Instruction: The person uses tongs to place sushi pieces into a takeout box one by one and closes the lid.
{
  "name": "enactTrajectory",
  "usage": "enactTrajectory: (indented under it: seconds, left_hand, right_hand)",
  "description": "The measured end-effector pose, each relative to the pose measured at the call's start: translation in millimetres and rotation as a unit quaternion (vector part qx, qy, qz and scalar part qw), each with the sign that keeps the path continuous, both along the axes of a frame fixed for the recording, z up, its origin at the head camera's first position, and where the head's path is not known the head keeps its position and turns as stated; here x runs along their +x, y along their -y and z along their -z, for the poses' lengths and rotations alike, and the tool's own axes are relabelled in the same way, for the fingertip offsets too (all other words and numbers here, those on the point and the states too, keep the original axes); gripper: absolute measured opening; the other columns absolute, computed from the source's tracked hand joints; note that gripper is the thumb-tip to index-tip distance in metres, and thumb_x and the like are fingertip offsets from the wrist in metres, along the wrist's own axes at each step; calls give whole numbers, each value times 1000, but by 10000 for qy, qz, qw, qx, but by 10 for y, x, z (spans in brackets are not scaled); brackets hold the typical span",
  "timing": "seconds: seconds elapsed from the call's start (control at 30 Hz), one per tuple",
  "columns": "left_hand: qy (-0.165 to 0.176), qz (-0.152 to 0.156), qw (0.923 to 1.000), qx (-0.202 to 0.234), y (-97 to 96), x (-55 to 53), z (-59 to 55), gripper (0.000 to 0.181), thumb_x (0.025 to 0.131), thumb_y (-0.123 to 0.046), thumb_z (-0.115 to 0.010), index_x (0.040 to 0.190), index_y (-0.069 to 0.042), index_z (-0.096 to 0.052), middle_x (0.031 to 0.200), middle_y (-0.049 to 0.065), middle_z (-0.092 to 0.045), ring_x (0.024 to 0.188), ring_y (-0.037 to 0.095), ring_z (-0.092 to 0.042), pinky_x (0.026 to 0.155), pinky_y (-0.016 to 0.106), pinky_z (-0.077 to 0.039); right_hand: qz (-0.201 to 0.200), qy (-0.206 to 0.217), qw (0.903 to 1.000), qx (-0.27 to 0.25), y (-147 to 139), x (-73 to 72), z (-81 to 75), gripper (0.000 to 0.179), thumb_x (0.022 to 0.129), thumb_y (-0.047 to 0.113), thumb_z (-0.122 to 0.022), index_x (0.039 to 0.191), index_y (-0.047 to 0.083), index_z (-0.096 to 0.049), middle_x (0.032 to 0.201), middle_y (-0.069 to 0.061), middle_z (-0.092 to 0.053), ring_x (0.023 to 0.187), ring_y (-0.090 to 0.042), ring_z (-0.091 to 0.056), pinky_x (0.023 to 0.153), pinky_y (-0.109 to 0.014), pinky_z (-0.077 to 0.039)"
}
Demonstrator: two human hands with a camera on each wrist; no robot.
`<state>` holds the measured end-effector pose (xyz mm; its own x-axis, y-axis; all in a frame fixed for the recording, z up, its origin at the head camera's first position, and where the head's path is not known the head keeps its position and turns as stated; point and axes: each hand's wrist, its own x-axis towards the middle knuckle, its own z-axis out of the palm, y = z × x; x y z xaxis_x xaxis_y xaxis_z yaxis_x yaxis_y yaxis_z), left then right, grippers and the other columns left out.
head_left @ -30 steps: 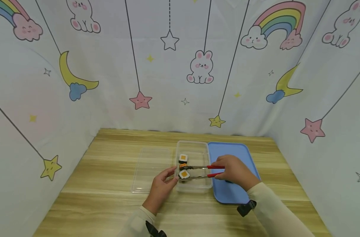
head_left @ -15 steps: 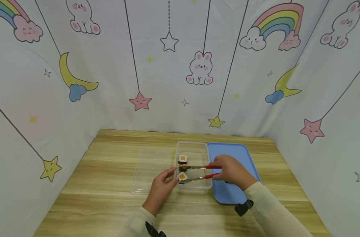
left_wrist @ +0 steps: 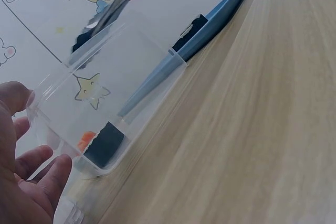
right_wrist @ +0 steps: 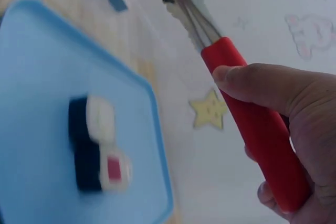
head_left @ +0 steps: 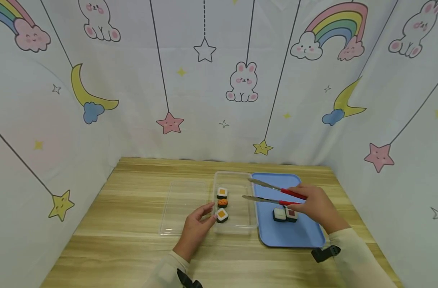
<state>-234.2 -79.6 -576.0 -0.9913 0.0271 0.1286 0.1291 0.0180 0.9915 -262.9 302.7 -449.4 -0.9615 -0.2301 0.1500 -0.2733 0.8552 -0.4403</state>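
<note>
Tongs (head_left: 284,191) have handle ends hidden by the right hand (head_left: 317,207).

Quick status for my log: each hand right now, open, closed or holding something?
Left hand: open, touching the side of the box.
Right hand: holding the tongs, which are spread.

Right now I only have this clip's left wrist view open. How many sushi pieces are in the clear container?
Observer: Three: the head view shows an orange-topped sushi piece between two square-centred sushi pieces in the clear container.

Reviewer: I see the blue tray almost side-on. Can you make out a filling on it?

Observer: Yes, a red-centred sushi piece sits on the blue tray.

Reviewer: And are the tongs pinched together?

Observer: No. In the head view the tips of the red-handled tongs stand apart.
</note>
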Motion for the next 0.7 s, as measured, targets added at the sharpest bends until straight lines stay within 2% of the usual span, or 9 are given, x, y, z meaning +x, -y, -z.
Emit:
enactTrajectory:
  seconds: [0.07, 0.17, 0.37, 0.53, 0.7]
  left_hand:
    - [15, 6, 10000, -3, -3, 3, 4, 46, 95, -14, -78, 138, -5, -66, 140, 18, -63, 127, 35, -62, 91, 28, -58]
    - [21, -9, 10000, -17, -5, 8, -5, 45, 95, -14, -78, 138, -5, -67, 140, 18, -63, 127, 35, -62, 91, 28, -58]
    - [22, -8, 10000, 38, -11, 18, -40, 45, 95, -12, -77, 138, -5, -67, 140, 21, -62, 127, 38, -61, 92, 30, -58]
    - [-35, -60, 10000, 0, -11, 12, -36, 44, 95, -10, -77, 137, -3, -67, 140, 19, -63, 128, 38, -61, 91, 29, -58]
    - [-99, -98, 9999, -15, -10, 7, -36, 43, 93, -9, -79, 135, -4, -69, 138, 15, -65, 129, 35, -61, 92, 26, -56]
  right_hand:
    - [247, -58, 9997, 58, -185, 39, -8, 55, 80, 25, -92, 128, 7, -74, 125, -22, -69, 106, -40, -63, 78, -48, -61]
    - [490, -9, 9987, 125, -468, 98, 11, 57, 81, 29, -91, 129, 5, -73, 117, -20, -71, 98, -36, -63, 74, -44, -59]
    - [850, 366, 9946, 476, -918, 215, 91, 59, 81, 35, -90, 128, 3, -73, 110, -16, -71, 90, -29, -62, 71, -39, -52]
    - [987, 636, 9915, 557, -1073, 254, 157, 60, 79, 37, -91, 123, 1, -74, 103, -15, -72, 85, -28, -60, 69, -38, -51]
    - [1018, 567, 9915, 573, -1101, 238, 196, 59, 79, 36, -91, 123, 1, -74, 103, -16, -72, 83, -27, -60, 68, -37, -50]
